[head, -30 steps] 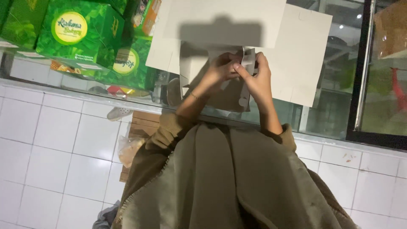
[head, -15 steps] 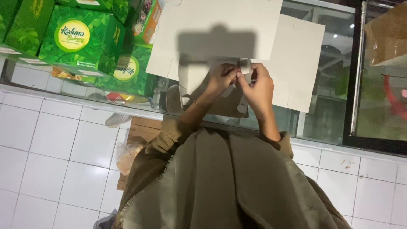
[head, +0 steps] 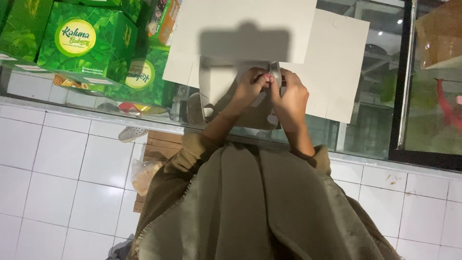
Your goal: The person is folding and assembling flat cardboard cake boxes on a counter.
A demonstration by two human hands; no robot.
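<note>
Gleaming white floor tiles [head: 57, 173] (glass cabinet [head: 365, 120] behind), both hands' fingers [head: 257, 84] pinching flat white cardboard [head: 240, 29].

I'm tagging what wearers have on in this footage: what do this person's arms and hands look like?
Both hands are bare, no gloves. The left hand has a thin bracelet at the wrist. Both forearms are uncovered, with loose olive-brown sleeves pushed back near the elbows. The right hand shows no jewellery.

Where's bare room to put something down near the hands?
Bare white floor tiles lie left of the sandal and plastic bag. It is crowded around both hands, where the white cardboard sheets and green boxes sit.
</note>
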